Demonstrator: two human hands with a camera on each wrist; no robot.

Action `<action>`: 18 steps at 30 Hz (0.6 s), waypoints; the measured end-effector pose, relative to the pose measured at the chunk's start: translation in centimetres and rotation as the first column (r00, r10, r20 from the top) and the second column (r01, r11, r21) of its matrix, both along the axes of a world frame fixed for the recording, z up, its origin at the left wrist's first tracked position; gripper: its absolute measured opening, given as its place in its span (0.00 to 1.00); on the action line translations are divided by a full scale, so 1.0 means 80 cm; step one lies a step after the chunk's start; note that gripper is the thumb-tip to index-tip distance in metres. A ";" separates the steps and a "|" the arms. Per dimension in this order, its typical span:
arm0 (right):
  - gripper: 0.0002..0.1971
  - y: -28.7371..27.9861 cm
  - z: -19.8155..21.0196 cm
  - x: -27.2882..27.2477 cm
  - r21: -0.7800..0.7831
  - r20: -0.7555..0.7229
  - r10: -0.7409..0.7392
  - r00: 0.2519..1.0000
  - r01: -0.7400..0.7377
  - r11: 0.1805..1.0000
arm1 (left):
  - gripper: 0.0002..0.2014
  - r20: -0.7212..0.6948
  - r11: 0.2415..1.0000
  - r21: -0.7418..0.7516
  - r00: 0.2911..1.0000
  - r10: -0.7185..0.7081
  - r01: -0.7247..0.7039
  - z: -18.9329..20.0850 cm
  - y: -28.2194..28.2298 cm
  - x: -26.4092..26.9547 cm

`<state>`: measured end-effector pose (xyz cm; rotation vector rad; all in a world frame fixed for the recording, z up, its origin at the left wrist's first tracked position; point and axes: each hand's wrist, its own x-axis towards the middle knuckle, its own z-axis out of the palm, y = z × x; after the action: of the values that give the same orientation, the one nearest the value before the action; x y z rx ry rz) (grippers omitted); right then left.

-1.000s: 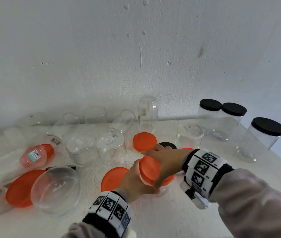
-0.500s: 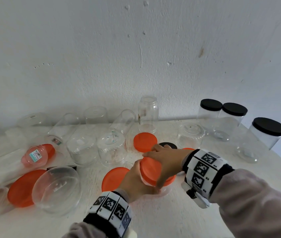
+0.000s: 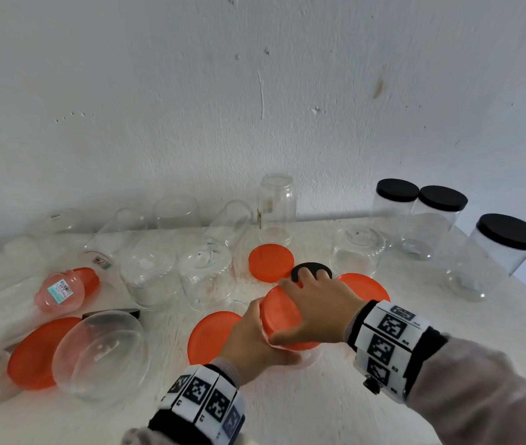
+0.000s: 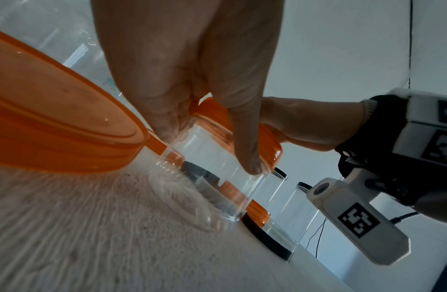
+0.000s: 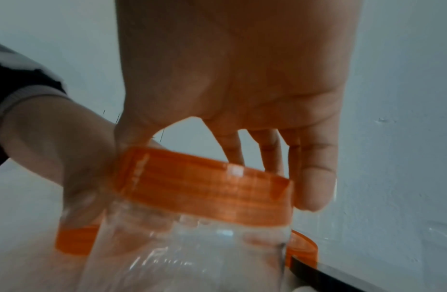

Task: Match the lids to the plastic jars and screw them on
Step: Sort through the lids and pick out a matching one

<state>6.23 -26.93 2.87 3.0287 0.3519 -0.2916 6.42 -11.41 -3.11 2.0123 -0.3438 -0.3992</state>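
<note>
From the head view, the left hand [image 3: 255, 338] holds a clear jar [image 3: 306, 356] near the middle of the white worktop [image 3: 319, 406]. The right hand [image 3: 316, 308] grips the orange lid [image 3: 282, 313] on top of it. The left wrist view shows fingers [image 4: 245, 138] wrapped round the jar [image 4: 212, 177]. The right wrist view shows fingers [image 5: 314, 177] curled over the lid [image 5: 205, 187].

Bare table [image 3: 335, 409] near the hands; clear jars [image 3: 205, 277], orange lids [image 3: 271, 263] crowded behind
</note>
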 end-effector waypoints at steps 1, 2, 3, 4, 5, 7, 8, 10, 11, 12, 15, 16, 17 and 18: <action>0.52 -0.001 -0.002 -0.002 0.002 0.013 0.002 1.000 -0.002 1.000 | 0.52 0.001 1.000 0.001 1.000 0.000 0.000 0.000 0.001 -0.001; 0.53 -0.003 -0.004 -0.003 0.007 0.013 0.008 1.000 -0.008 1.000 | 0.52 0.002 1.000 0.004 1.000 -0.001 0.001 0.001 0.001 -0.001; 0.53 -0.005 -0.004 -0.002 0.021 -0.003 0.016 1.000 -0.016 1.000 | 0.52 0.007 1.000 0.009 1.000 -0.006 0.006 0.002 0.000 -0.001; 0.53 -0.009 -0.003 -0.001 0.048 -0.038 0.018 0.999 -0.017 0.999 | 0.51 0.015 1.000 0.016 1.000 -0.013 0.013 0.003 0.000 -0.001; 0.51 -0.013 0.001 0.004 0.094 -0.082 0.014 0.997 -0.006 0.996 | 0.50 0.026 1.000 0.022 0.999 -0.019 0.019 0.004 -0.001 -0.001; 0.46 -0.026 0.011 0.018 0.224 -0.145 -0.020 0.989 0.053 0.973 | 0.49 0.036 1.000 0.016 0.999 -0.028 0.027 0.006 -0.002 -0.001; 0.43 -0.035 0.016 0.027 0.281 -0.138 -0.050 0.989 0.087 0.956 | 0.49 0.041 0.999 0.017 0.998 -0.038 0.037 0.007 -0.002 -0.001; 0.40 -0.059 0.024 0.049 0.318 -0.048 -0.150 0.987 0.158 0.935 | 0.51 0.051 0.997 0.046 0.996 -0.070 0.067 0.010 -0.002 -0.002; 0.40 -0.073 0.026 0.060 0.302 0.014 -0.221 0.975 0.206 0.931 | 0.54 0.046 0.995 0.061 0.995 -0.086 0.083 0.011 -0.002 -0.003; 0.39 -0.087 0.028 0.071 0.277 0.068 -0.297 0.952 0.268 0.923 | 0.58 0.038 0.993 0.071 0.994 -0.099 0.096 0.011 -0.002 -0.003; 0.44 -0.127 0.027 0.099 0.225 0.104 -0.500 0.860 0.469 0.854 | 0.64 0.043 0.992 0.081 0.994 -0.103 0.099 0.014 -0.005 -0.002; 0.46 -0.136 0.024 0.104 0.216 0.078 -0.543 0.836 0.518 0.828 | 0.63 0.049 0.992 0.087 0.994 -0.096 0.092 0.015 -0.006 -0.001; 0.49 -0.144 0.021 0.108 0.210 0.050 -0.573 0.818 0.552 0.807 | 0.63 0.058 0.992 0.094 0.994 -0.092 0.087 0.016 -0.007 0.000; 0.51 -0.151 0.019 0.113 0.211 0.025 -0.592 0.806 0.574 0.791 | 0.62 0.069 0.991 0.103 0.993 -0.094 0.086 0.018 -0.009 0.005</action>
<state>15.25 -38.99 4.36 3.2436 -0.6262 -0.1552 6.81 -12.12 -1.63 2.1180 -0.4702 -0.4059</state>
